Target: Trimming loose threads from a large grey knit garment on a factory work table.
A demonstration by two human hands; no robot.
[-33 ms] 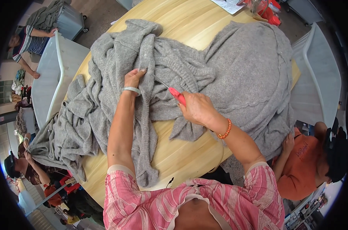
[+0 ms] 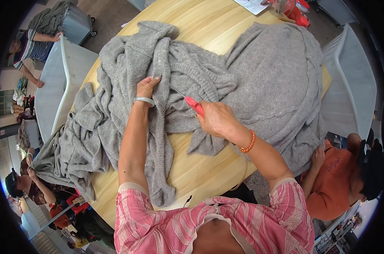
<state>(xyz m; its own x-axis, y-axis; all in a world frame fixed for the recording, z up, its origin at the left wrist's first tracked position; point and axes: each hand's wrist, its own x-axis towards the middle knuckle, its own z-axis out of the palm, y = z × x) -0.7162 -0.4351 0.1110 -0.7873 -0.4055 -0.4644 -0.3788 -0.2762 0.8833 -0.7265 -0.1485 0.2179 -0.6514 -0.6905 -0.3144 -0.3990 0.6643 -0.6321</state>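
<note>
A grey knit garment (image 2: 154, 55) lies bunched over the left half and middle of the table, its ribbed band running down toward me. My left hand (image 2: 147, 86) pinches a fold of that band between thumb and fingers. In my right hand (image 2: 217, 119) is a red-handled tool (image 2: 194, 106) with a thin metal shaft. The shaft points up and left, its tip at the knit just right of my left hand. I cannot make out the tip's shape. To the right spreads a broad, flatter piece of grey knit (image 2: 276, 72), overlapping the bunched part.
All this rests on a round light-wood table (image 2: 200, 17). Pale plastic bins stand at the left (image 2: 58, 84) and right (image 2: 348, 80). Papers (image 2: 252, 5) and red items (image 2: 300, 17) lie at the far edge. Other people's hands touch the knit at far left (image 2: 31, 172) and right (image 2: 317, 157).
My right hand and the red-handled tool have shifted very slightly left. Otherwise nothing visibly differs.
</note>
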